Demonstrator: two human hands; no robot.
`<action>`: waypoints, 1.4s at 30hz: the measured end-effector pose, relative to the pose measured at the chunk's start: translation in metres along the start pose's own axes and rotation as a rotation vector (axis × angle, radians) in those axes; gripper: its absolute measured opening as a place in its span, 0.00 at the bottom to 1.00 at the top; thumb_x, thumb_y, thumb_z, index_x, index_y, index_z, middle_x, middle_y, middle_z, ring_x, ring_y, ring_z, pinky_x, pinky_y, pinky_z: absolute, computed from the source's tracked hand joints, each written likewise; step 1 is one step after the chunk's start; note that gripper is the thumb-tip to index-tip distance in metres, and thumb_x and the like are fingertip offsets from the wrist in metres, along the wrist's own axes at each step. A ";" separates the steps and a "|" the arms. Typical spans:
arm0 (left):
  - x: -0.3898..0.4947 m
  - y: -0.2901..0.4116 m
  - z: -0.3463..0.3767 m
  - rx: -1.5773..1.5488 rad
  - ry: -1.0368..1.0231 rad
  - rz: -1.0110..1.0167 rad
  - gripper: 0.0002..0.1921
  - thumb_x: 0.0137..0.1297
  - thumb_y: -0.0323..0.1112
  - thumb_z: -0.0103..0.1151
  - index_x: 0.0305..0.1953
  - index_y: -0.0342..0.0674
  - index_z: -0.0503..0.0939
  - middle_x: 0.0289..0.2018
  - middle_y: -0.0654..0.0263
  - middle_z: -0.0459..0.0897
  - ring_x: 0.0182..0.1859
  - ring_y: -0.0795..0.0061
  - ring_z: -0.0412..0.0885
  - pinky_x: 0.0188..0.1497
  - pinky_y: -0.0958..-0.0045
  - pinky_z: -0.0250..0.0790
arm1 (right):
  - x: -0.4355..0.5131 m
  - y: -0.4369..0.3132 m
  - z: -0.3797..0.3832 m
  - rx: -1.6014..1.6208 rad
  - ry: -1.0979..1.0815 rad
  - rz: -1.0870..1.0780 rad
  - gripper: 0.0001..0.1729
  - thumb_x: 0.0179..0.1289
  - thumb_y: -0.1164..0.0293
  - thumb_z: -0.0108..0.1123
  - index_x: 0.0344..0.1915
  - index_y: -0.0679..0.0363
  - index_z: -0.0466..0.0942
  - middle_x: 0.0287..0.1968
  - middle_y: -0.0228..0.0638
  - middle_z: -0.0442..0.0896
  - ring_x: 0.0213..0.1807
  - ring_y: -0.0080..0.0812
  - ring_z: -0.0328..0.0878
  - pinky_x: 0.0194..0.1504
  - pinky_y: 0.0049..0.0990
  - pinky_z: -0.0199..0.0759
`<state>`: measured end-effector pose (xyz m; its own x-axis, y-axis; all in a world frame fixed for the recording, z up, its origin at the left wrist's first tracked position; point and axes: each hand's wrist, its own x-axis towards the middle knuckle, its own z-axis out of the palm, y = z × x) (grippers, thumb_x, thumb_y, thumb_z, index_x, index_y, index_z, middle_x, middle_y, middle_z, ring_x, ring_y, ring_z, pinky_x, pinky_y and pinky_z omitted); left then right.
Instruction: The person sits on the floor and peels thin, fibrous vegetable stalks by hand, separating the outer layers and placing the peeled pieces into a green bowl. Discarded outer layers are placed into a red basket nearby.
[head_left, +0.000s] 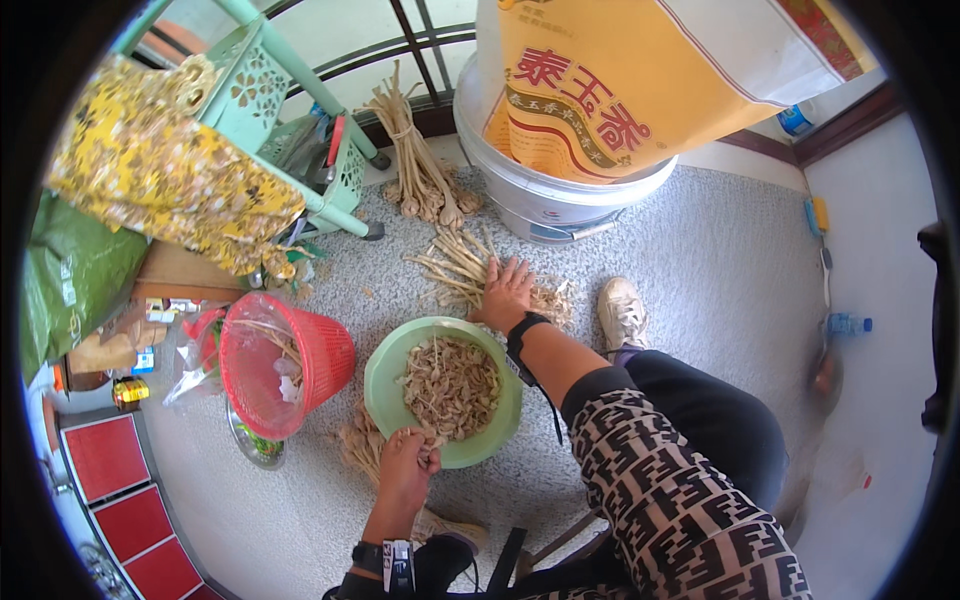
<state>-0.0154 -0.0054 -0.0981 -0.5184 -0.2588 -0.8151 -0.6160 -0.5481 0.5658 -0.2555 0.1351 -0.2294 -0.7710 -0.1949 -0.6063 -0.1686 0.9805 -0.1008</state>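
A pale green plastic basin (381, 369) stands on the floor before me, with many loose garlic cloves (454, 390) inside. At its near left rim my left hand (405, 465) has its fingers curled around some garlic (427, 439), mostly hidden by them. Beyond the basin, my right hand (506, 296) lies palm down with fingers spread on dried garlic stalks (454, 266). Papery skins or roots (555, 300) show just right of that hand. More garlic bulbs with stalks (360, 442) lie beside the basin, partly behind my left hand.
A red plastic basket (330, 367) with a clear liner stands left of the basin, near a metal dish (259, 442) of greens. Behind are a tied garlic bundle (420, 172), a white bucket (540, 202) under a yellow sack (577, 90), and a green rack (330, 187).
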 end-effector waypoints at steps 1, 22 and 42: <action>0.001 0.000 0.000 0.009 -0.011 0.008 0.03 0.66 0.29 0.49 0.39 0.38 0.70 0.29 0.63 0.75 0.24 0.73 0.72 0.23 0.75 0.62 | 0.003 0.000 0.004 -0.009 0.049 0.008 0.71 0.46 0.34 0.63 0.74 0.62 0.33 0.73 0.63 0.40 0.73 0.69 0.35 0.68 0.61 0.34; 0.016 -0.008 -0.017 -0.020 -0.022 0.029 0.05 0.66 0.29 0.49 0.41 0.39 0.69 0.29 0.65 0.75 0.25 0.73 0.73 0.24 0.76 0.63 | 0.050 0.066 0.063 0.050 0.428 -0.062 0.10 0.64 0.72 0.48 0.45 0.62 0.66 0.42 0.47 0.78 0.44 0.47 0.79 0.38 0.38 0.80; 0.066 -0.022 -0.155 0.583 0.431 0.480 0.09 0.63 0.32 0.57 0.42 0.35 0.76 0.37 0.64 0.76 0.37 0.73 0.75 0.41 0.70 0.69 | 0.025 0.064 0.008 0.075 -0.003 -0.093 0.68 0.45 0.45 0.71 0.72 0.66 0.39 0.66 0.59 0.61 0.67 0.60 0.57 0.66 0.47 0.54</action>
<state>0.0555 -0.1337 -0.1839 -0.6030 -0.7005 -0.3817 -0.6552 0.1620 0.7379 -0.2806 0.1927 -0.2572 -0.7523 -0.2852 -0.5939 -0.1931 0.9573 -0.2151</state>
